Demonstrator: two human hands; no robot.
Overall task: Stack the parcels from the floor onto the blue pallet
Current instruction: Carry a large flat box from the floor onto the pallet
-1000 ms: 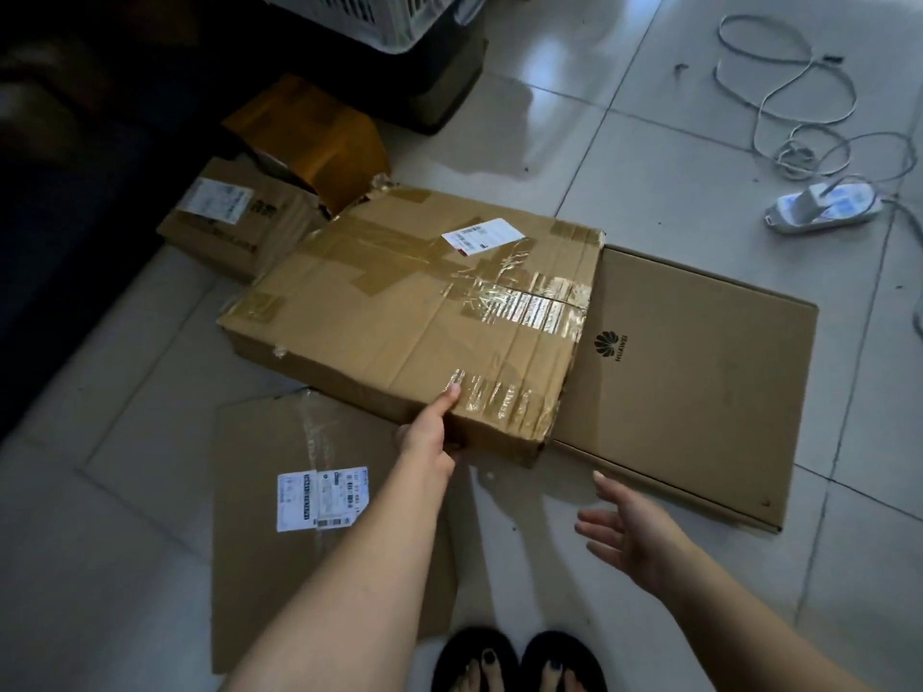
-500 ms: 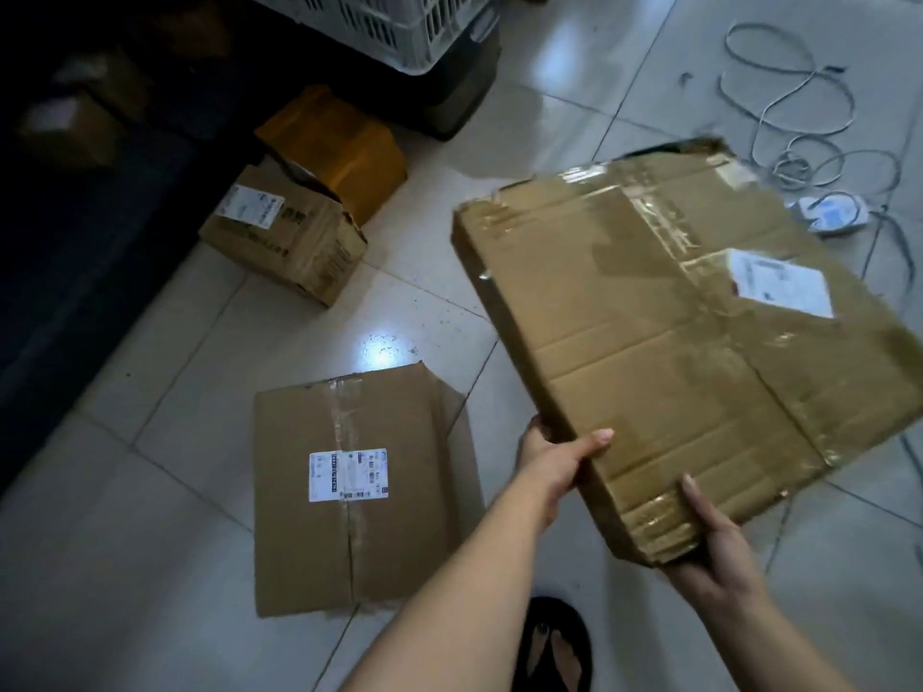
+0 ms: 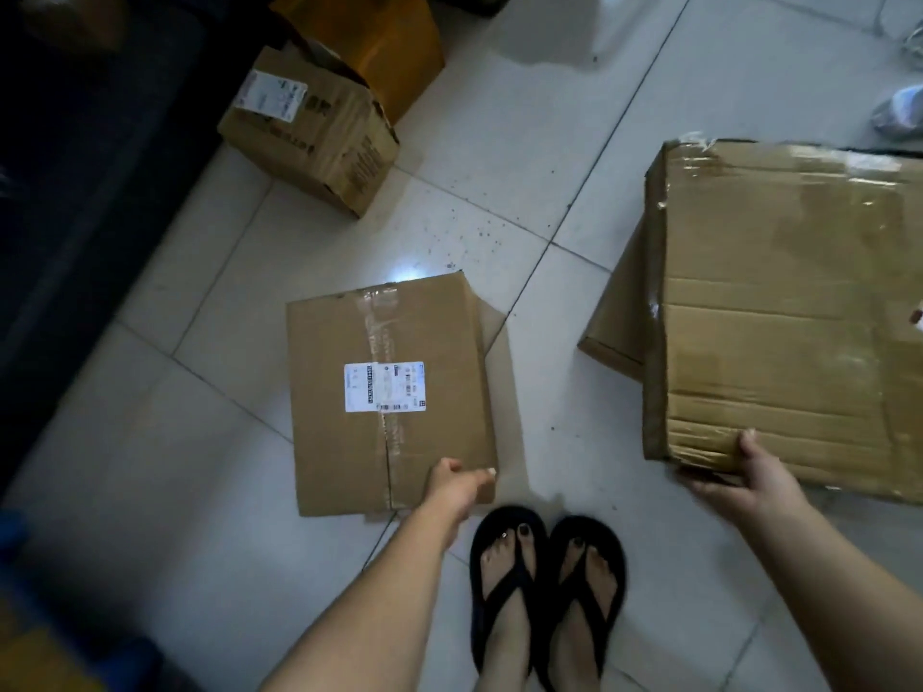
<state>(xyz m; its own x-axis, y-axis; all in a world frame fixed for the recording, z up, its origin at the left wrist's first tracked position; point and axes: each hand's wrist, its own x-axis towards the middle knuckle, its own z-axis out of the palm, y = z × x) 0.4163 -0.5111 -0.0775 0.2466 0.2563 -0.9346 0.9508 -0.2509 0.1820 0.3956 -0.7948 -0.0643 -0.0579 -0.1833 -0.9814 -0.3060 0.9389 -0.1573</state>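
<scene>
Over the floor (image 3: 200,491), right hand (image 3: 749,479) clamps taped parcel (image 3: 779,312); left hand (image 3: 457,484) by labelled parcel (image 3: 384,342), grip unclear.

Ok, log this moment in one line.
right hand: grips big box near corner | left hand: at labelled box near corner, grip unclear | labelled box: on floor

light: dim | glare: floor (image 3: 402,272), tape (image 3: 819,159) on held parcel (image 3: 779,312) | left side: black | edges: blurred
</scene>
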